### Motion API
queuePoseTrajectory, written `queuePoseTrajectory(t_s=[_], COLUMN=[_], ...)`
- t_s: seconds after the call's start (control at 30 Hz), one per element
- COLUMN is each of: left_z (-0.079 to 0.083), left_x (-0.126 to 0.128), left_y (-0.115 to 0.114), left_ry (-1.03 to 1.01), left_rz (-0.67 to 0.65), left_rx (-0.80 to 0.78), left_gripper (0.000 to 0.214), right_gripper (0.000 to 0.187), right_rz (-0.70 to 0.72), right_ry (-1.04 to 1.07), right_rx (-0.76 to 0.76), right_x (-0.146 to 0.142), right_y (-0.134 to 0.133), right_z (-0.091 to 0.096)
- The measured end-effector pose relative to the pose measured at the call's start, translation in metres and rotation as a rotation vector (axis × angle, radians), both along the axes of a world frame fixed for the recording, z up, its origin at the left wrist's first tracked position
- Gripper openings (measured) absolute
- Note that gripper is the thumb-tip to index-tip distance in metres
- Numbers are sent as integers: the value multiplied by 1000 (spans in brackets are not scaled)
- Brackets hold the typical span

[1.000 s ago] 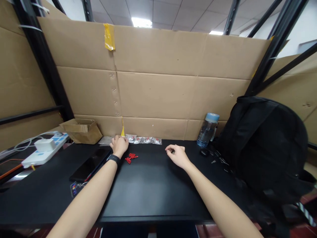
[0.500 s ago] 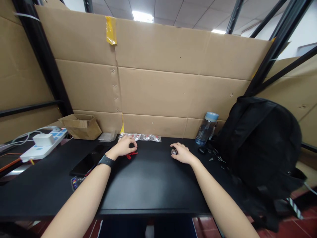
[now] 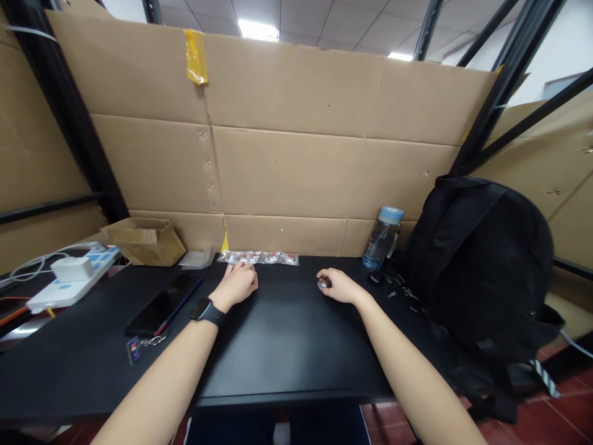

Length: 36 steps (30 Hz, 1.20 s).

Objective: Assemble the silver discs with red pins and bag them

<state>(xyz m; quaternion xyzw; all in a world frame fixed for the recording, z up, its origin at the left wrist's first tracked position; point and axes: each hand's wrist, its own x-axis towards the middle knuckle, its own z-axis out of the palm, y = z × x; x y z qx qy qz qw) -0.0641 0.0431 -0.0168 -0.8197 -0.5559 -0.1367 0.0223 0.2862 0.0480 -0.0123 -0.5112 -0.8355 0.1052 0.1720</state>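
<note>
My left hand (image 3: pixel 238 285), with a dark watch (image 3: pixel 207 310) on its wrist, rests low over the black table, palm down and fingers curled inward. Whatever lies under or inside those fingers is hidden. Just beyond its fingertips runs a row of small clear packets (image 3: pixel 273 258) with red and silver contents, along the cardboard wall. My right hand (image 3: pixel 341 287) is at the right of the table's middle, thumb and fingers closed around a small, round, shiny dark-and-silver object (image 3: pixel 323 283); its kind is too small to tell.
A blue-capped water bottle (image 3: pixel 382 238) and a black backpack (image 3: pixel 482 278) stand right. A phone (image 3: pixel 162 304), a keyring charm (image 3: pixel 134 350), a cardboard box (image 3: pixel 147 242) and a white power strip (image 3: pixel 74 285) are left. A cardboard wall (image 3: pixel 287 167) closes off the back.
My left hand has curled its fingers and turned over the spot where a red cord showed; the cord is now hidden. The right hand keeps the small object. The view has shifted slightly.
</note>
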Motion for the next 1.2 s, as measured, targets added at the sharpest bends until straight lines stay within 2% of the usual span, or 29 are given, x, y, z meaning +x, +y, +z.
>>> queuePoseTrajectory(t_s=[0.2, 0.37, 0.47, 0.53, 0.7, 0.8, 0.9, 1.07, 1.2], left_z=[5, 4, 0, 1, 8, 11, 14, 18, 10], left_x=[1, -11, -12, -8, 16, 29, 36, 37, 37], left_y=[-3, -1, 0, -1, -13, -20, -26, -28, -19], left_ry=[-15, 14, 15, 5, -146, -239, -282, -338, -376], left_rz=[-7, -2, -19, -66, -288, -315, -344, -344, -259], left_rx=[35, -39, -33, -34, -56, -67, -60, -20, -17], left_gripper=[10, 5, 14, 15, 15, 12, 11, 7, 19], right_gripper=[39, 38, 37, 37, 33, 24, 22, 23, 23], right_rz=[11, 10, 16, 13, 15, 25, 19, 7, -24], right_ry=[16, 13, 10, 8, 36, 41, 42, 38, 46], right_rx=[4, -3, -6, -10, 3, 11, 31, 34, 37], right_x=[3, 3, 3, 3, 2, 2, 3, 2, 0], right_y=[1, 1, 0, -1, -4, -6, -5, -5, -8], right_z=[2, 2, 3, 4, 5, 4, 3, 1, 4])
